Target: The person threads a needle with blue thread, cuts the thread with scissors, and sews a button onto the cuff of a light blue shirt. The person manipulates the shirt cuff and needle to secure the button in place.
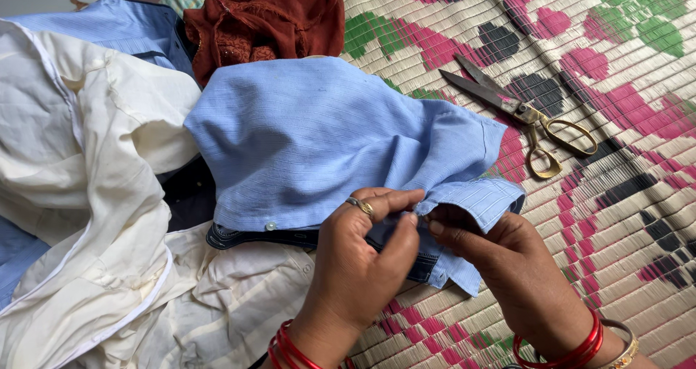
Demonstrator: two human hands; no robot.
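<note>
A person sat over a woven mat (623,217) patterned in cream, pink, green and black, seen from above. A light blue shirt (319,137) lay spread across the middle of the mat, and everything else is placed relative to it.

Both hands met at the shirt's lower right corner, where a cuff (482,198) was folded back. The left hand (355,267), with a ring on one finger and red bangles at the wrist, had its fingers narrowed into a pinch on the edge of the blue cloth beside the cuff. The right hand (507,264), wearing red and gold bangles, had its fingertips closed on the same edge, touching the left hand's fingertips. Whether a needle or thread was held between them could not be told.

To the upper right of the shirt, well apart from the hands, a pair of scissors (518,112) with brass-coloured handles lay closed on the mat. To the shirt's left and below it lay a heap of cream cloth (87,195). Above the shirt sat a crumpled rust-red garment (268,17).
</note>
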